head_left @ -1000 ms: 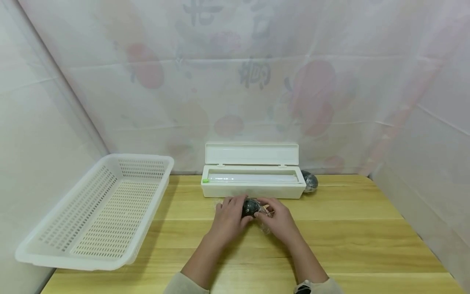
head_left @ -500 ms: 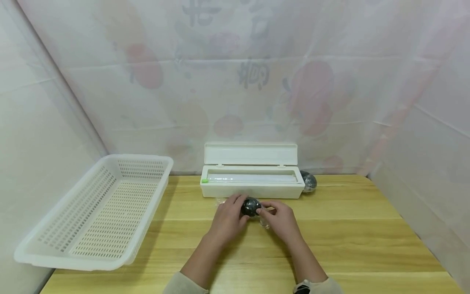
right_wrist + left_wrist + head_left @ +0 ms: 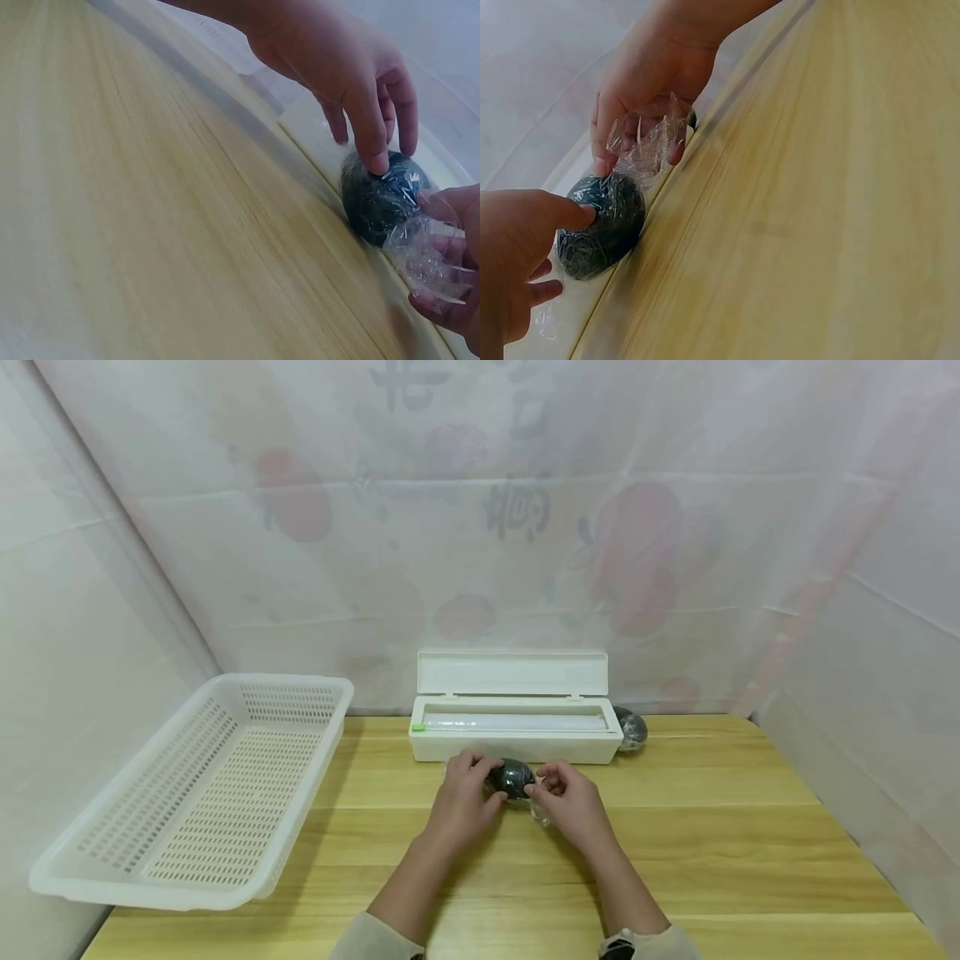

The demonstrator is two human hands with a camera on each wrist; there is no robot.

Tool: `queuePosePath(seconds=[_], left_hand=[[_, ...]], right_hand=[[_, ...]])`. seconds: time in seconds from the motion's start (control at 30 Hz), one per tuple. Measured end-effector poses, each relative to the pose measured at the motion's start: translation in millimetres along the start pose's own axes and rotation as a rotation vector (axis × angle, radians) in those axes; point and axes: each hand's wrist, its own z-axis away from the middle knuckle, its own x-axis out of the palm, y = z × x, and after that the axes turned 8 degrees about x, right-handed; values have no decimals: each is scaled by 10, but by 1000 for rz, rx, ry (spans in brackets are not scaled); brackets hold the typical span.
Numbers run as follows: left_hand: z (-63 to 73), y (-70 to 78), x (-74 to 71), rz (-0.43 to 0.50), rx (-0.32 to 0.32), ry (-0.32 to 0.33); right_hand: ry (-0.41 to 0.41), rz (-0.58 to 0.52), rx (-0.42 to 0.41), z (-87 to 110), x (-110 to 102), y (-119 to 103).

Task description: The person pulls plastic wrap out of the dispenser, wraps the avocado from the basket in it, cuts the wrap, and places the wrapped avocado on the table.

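Note:
A dark green, rounded object (image 3: 513,778), wrapped in shiny cling film, rests on the table just in front of the white box. My left hand (image 3: 461,802) holds it from the left, thumb on the near side and fingers over the far side. At its right end my right hand (image 3: 573,806) pinches the loose cling film (image 3: 649,150), with a fingertip touching the wrapped object. Crumpled film stands between the right hand's fingers in both wrist views. More loose film (image 3: 547,319) lies below the left hand.
A white cling film box (image 3: 517,747) stands behind the hands, lid raised, a film roll (image 3: 517,723) and green slider (image 3: 418,727) inside. Another dark wrapped object (image 3: 632,731) sits at its right end. On the left is a white slotted basket (image 3: 270,860). Fabric walls surround the wooden table.
The loose film at the right end has been gathered closer to the object. The left fingers have shifted back leftward, showing more of it; the right hand has moved slightly.

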Motion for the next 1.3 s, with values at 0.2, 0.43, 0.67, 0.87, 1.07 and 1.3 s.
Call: queuePosePath(seconds=[0.2,0.43,0.67,0.87,1.07,1.3], left_hand=[[4,-5,0,36,0,-51],[-3,-14,-20,78,30,-110],[7,-17,-16,86,-2,-212],[8,5,-12,79,-8,-253],[17,6,1,65,-11,-274],[35,0,-4,59,0,-244]], right_hand=[[-38,-14,-27,11,0,19],[-61,-28,-79,17,-2,19],[-99,-23,-97,3,7,41],[-121,-65,-81,-7,18,43],[-136,-217,-16,-20,17,29],[-187,-327,30,-29,4,18]])
